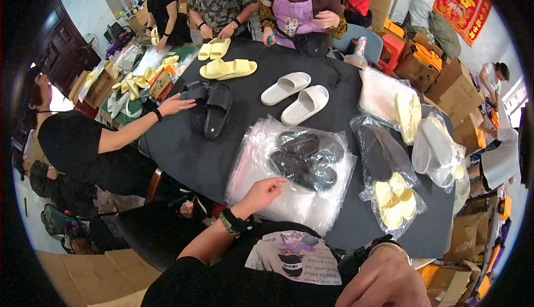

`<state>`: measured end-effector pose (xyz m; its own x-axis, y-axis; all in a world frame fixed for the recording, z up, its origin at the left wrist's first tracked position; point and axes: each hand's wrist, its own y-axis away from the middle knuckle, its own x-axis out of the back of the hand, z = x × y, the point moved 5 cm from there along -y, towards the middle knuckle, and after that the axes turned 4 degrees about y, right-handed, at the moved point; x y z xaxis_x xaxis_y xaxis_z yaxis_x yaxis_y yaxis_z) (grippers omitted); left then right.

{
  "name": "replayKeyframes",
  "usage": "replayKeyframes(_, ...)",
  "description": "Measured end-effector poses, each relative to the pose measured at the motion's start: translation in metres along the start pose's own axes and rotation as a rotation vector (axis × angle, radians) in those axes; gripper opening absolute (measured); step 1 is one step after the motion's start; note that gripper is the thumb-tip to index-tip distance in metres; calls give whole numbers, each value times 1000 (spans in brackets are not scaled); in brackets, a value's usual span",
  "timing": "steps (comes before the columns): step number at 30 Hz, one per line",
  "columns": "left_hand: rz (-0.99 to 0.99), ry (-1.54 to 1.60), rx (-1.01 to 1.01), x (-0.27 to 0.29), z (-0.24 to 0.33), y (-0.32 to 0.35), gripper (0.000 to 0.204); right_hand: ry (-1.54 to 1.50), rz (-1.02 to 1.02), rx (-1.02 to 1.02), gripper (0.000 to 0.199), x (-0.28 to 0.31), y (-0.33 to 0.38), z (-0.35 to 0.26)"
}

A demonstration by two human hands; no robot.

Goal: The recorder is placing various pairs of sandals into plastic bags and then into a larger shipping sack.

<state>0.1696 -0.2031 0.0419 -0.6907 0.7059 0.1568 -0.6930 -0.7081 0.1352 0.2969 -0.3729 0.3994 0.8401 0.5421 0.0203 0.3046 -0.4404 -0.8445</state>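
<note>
My left hand (261,196) hovers at the near left edge of a stack of clear plastic bags (295,207), fingers loosely apart with nothing visible in them. On that stack lies a pair of black slippers (306,159) in a clear bag, just beyond my fingertips. My right hand (384,282) is low at the near right, off the table edge; its back shows and its fingers are mostly hidden. A pair of white slippers (297,97) sits unbagged beyond the stack. To the left of them, a co-worker's hand (177,105) touches loose black slippers (217,109).
Bagged dark slippers (381,151), bagged yellow slippers (394,202) and bagged white slippers (433,148) lie at the right of the black table (189,157). Yellow slippers (228,69) lie at the far side, where several people stand. Cardboard boxes (453,87) are stacked at the right.
</note>
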Motion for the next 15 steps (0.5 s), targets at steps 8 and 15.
replayKeyframes(8, -3, -21, 6, 5, -1, -5, 31, 17, 140, -34, 6, -2, -4, -10)
replayKeyframes(15, -3, 35, 31, 2, 3, -3, 31, -20, 91, -92, 16, 1, 7, -16)
